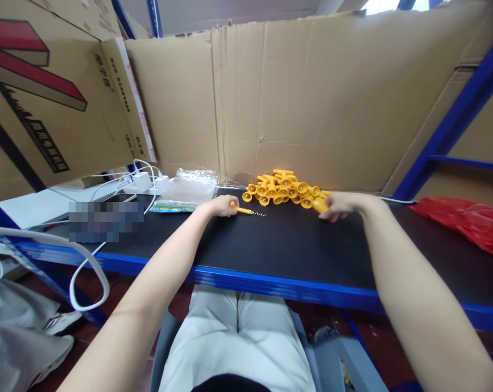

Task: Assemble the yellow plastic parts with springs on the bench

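A heap of several small yellow plastic parts [283, 189] lies at the back of the black worktop [287, 245], against the cardboard wall. My left hand [219, 206] is closed on a thin yellow rod [243, 209] that ends in a small metal spring [259, 214]; rod and spring rest on the worktop. My right hand [339, 206] is closed on one yellow part [319, 205] at the right edge of the heap. Both forearms reach out over the blue front edge.
A clear plastic bag [191, 185] and a colourful strip [173, 206] lie left of the heap. White chargers with cables [146, 179] sit further left. A red bag [470, 220] lies at right. Cardboard sheets [312, 98] wall the back; a blue rack post [454, 114] rises right.
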A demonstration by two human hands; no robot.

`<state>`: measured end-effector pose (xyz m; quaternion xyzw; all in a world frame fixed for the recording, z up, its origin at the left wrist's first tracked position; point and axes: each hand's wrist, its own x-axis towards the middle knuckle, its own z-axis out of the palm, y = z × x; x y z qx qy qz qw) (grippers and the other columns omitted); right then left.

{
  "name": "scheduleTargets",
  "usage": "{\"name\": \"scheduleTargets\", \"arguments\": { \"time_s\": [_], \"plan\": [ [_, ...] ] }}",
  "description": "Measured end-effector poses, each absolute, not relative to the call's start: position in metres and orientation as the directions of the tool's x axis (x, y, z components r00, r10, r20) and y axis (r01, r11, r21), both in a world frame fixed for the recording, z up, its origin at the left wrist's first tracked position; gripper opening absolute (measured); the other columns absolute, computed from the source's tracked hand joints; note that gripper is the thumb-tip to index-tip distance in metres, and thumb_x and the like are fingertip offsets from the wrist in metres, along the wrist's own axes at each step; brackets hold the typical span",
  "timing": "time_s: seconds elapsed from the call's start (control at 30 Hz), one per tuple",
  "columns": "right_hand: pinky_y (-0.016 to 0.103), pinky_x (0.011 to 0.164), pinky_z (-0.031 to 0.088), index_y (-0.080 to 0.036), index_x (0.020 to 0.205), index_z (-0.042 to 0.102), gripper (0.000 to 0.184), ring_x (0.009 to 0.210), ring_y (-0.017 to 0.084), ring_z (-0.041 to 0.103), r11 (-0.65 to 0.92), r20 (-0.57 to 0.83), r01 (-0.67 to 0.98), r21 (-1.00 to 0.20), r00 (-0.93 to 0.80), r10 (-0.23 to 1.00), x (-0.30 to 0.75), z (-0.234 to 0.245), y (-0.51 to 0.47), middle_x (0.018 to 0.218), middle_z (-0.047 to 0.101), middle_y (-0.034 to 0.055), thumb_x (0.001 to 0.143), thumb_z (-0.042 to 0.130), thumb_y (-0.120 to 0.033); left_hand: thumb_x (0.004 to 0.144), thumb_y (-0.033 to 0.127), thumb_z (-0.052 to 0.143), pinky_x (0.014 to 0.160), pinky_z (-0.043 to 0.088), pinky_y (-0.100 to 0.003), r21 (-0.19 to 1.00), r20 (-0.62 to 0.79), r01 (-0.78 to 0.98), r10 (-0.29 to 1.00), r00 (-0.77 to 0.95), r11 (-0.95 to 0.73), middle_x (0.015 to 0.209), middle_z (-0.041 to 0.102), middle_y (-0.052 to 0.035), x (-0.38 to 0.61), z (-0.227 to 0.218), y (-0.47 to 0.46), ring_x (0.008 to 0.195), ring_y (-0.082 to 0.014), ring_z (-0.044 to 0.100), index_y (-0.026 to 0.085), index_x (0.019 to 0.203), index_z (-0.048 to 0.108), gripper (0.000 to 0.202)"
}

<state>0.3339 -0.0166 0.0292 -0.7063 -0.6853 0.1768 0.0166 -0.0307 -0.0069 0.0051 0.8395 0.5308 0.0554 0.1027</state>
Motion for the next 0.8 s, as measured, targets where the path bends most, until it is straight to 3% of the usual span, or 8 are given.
{"name": "scheduleTargets", "arguments": {
  "time_s": [0.03,0.07,0.17,0.23,0.33,0.47,0.67,0.8],
  "plan": [
    [0.027,0.064,0.047,-0.014,0.071,0.062,0.010,0.065,0.016,0.062,0.001,-0.284,0.954,-0.300,-0.090,0.955,0.319,0.033,-0.020,0.069,0.066,0.0061,0.073,0.070,-0.020,0.075,0.026,0.055,0.060,0.044,-0.021,0.252,-0.008,0.875,0.903,0.429,-0.414,0.083,0.069,-0.0014,-0.030,0.004,-0.007,0.071,-0.0140,0.061,0.021,0.103,0.061,0.030],
    [0.027,0.065,0.047,-0.015,0.072,0.062,0.011,0.067,0.016,0.062,0.083,-0.250,0.956,-0.281,-0.156,0.956,0.304,0.035,-0.023,0.070,0.066,0.0043,0.072,0.071,-0.021,0.074,0.028,0.056,0.060,0.043,-0.020,0.260,0.010,0.874,0.906,0.424,-0.411,0.083,0.069,-0.0015,-0.029,0.002,-0.006,0.071,-0.0140,0.061,0.020,0.101,0.062,0.029],
    [0.028,0.070,0.047,-0.018,0.082,0.063,0.022,0.077,0.020,0.062,0.268,-0.020,0.930,-0.251,-0.282,0.959,0.265,0.026,-0.024,0.082,0.067,0.0036,0.066,0.075,-0.025,0.073,0.031,0.056,0.060,0.043,-0.021,0.248,0.061,0.881,0.914,0.402,-0.404,0.084,0.069,-0.0026,-0.028,-0.003,-0.002,0.072,-0.0147,0.061,0.019,0.097,0.062,0.027],
    [0.029,0.074,0.047,-0.018,0.092,0.062,0.025,0.084,0.021,0.062,0.361,0.123,0.895,-0.263,-0.340,0.933,0.248,0.011,-0.021,0.094,0.067,0.0054,0.070,0.072,-0.025,0.072,0.032,0.057,0.060,0.043,-0.022,0.244,0.073,0.882,0.914,0.398,-0.404,0.084,0.069,-0.0030,-0.028,-0.004,-0.001,0.072,-0.0150,0.061,0.019,0.097,0.063,0.028],
    [0.031,0.080,0.047,-0.016,0.100,0.061,0.021,0.090,0.021,0.062,0.472,0.230,0.846,-0.249,-0.422,0.877,0.232,-0.010,-0.016,0.101,0.066,0.0084,0.079,0.062,-0.023,0.072,0.031,0.057,0.059,0.043,-0.022,0.249,0.073,0.884,0.918,0.389,-0.395,0.086,0.069,-0.0034,-0.028,-0.003,-0.002,0.071,-0.0150,0.061,0.019,0.097,0.062,0.029],
    [0.034,0.085,0.046,-0.016,0.102,0.061,0.021,0.095,0.023,0.061,0.508,0.250,0.833,-0.222,-0.455,0.855,0.225,-0.019,-0.012,0.104,0.065,0.0103,0.082,0.060,-0.023,0.072,0.030,0.056,0.056,0.042,-0.021,0.251,0.073,0.886,0.920,0.384,-0.390,0.086,0.070,-0.0036,-0.028,-0.002,-0.004,0.071,-0.0143,0.061,0.019,0.096,0.062,0.028],
    [0.038,0.084,0.047,-0.015,0.102,0.062,0.022,0.097,0.028,0.061,0.377,0.214,0.920,-0.105,-0.349,0.912,0.236,-0.014,-0.010,0.107,0.065,0.0137,0.082,0.060,-0.022,0.072,0.030,0.055,0.054,0.043,-0.021,0.298,0.052,0.877,0.924,0.379,-0.376,0.086,0.071,-0.0034,-0.028,-0.003,-0.004,0.065,-0.0131,0.060,0.018,0.100,0.060,0.031],
    [0.037,0.089,0.045,-0.016,0.104,0.063,0.023,0.100,0.025,0.060,0.511,0.283,0.842,-0.172,-0.455,0.844,0.234,-0.016,-0.012,0.109,0.064,0.0105,0.082,0.060,-0.022,0.072,0.029,0.056,0.058,0.043,-0.021,0.286,0.106,0.862,0.908,0.406,-0.419,0.085,0.070,-0.0030,-0.027,-0.004,-0.005,0.070,-0.0142,0.061,0.019,0.098,0.060,0.029]
  ]
}}
